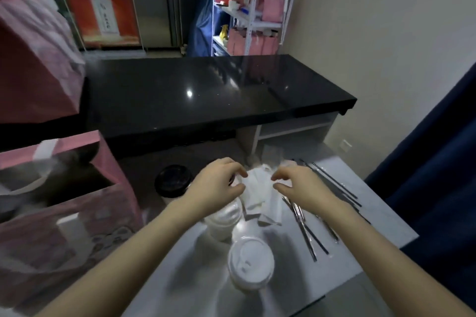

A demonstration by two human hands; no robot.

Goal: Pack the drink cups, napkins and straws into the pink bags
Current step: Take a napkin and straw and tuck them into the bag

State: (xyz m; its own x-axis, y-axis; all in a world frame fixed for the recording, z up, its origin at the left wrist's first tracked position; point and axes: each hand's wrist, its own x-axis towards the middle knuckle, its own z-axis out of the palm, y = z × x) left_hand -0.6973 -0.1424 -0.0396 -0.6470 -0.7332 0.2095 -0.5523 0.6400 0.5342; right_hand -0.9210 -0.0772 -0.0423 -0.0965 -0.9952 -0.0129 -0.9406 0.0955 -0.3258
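At centre frame, your left hand (221,183) and right hand (296,186) each pinch the white napkins (257,194) over the table (365,237), straws (306,230) at right, lidded cups (251,262) below.

Both my arms are bare, uncovered from the bottom edge of the frame to the fingertips. My left forearm (144,239) shows at lower left, my right forearm (373,239) at lower right. My left hand (219,183) and right hand (296,185), at centre frame, are slim-fingered. My fingernails are too blurred to make out.
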